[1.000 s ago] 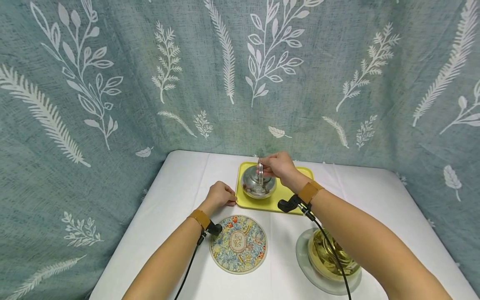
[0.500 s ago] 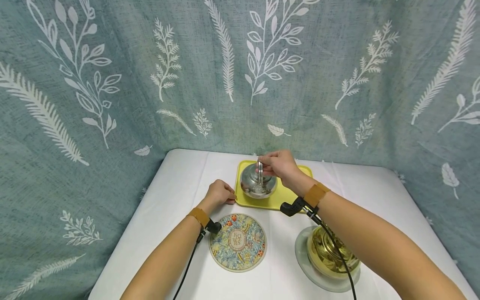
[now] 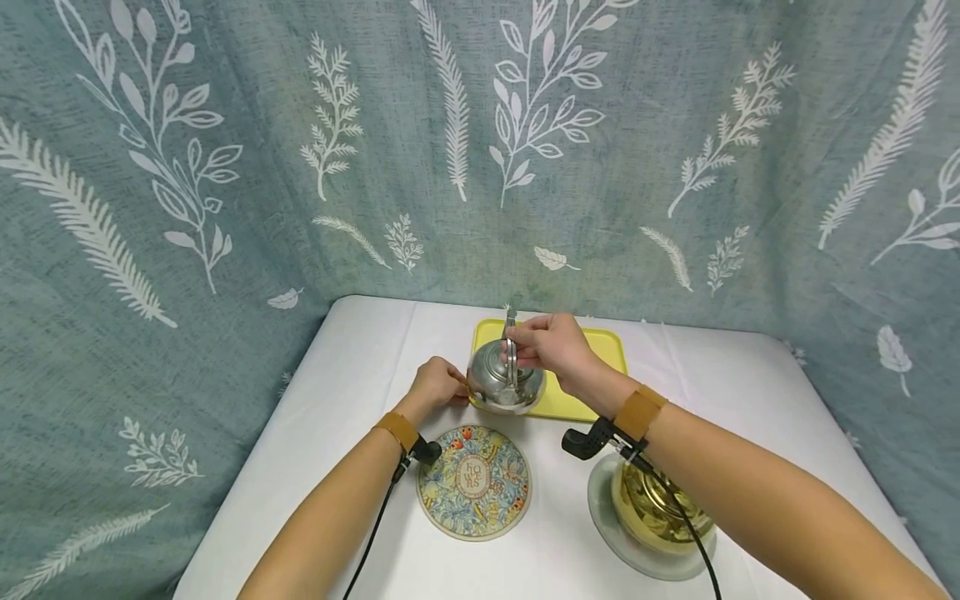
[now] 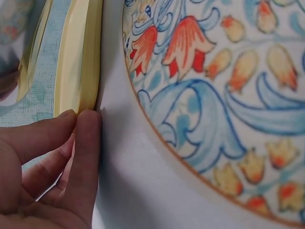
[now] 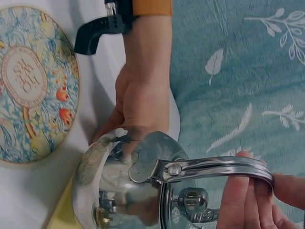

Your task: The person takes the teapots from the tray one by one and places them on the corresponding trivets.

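Note:
My right hand (image 3: 553,346) grips the arched handle (image 5: 217,167) of a shiny steel teapot (image 3: 495,387). The teapot hangs over the left front part of a yellow tray (image 3: 573,404), overlapping its front edge in the head view. In the right wrist view the lid knob (image 5: 194,200) shows beneath the handle. With thumb and index finger, my left hand (image 3: 435,383) pinches the tray's rim near its left front corner; the rim (image 4: 88,62) is plain in the left wrist view.
A round flower-patterned board (image 3: 474,517) lies in front of the tray. At the right front, a gold-coloured metal pot (image 3: 648,512) stands on a pale round plate (image 3: 603,500), partly hidden by my right forearm. A patterned curtain (image 3: 480,150) hangs behind the white table (image 3: 360,350).
My right hand has moved the teapot left and nearer to me, and it looks raised off the tray. The left hand keeps its pinch on the tray's rim.

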Demonstrator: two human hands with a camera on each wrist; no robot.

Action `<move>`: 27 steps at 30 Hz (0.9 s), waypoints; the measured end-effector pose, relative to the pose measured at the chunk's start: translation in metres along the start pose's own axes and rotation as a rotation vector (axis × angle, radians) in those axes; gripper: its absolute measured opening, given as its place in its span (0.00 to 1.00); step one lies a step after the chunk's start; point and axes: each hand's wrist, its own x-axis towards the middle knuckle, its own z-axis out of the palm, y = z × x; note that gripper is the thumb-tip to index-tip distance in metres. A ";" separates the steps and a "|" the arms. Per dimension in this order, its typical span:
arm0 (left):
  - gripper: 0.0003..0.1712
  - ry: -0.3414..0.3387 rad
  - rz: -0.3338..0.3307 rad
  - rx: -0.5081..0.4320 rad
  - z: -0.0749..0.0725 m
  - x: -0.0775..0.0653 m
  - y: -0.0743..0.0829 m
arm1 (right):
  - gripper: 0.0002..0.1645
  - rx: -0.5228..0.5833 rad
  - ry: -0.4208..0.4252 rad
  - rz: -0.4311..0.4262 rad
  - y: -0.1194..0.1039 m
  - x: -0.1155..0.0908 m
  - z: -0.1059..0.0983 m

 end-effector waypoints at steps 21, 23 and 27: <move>0.11 0.054 0.084 0.184 -0.008 -0.008 0.005 | 0.14 0.003 -0.059 -0.041 0.007 -0.037 0.021; 0.11 0.048 0.094 0.184 -0.008 -0.009 0.004 | 0.14 0.003 -0.066 -0.038 0.010 -0.040 0.024; 0.09 0.034 0.106 0.179 -0.009 -0.009 0.003 | 0.15 0.010 -0.072 -0.041 0.016 -0.045 0.030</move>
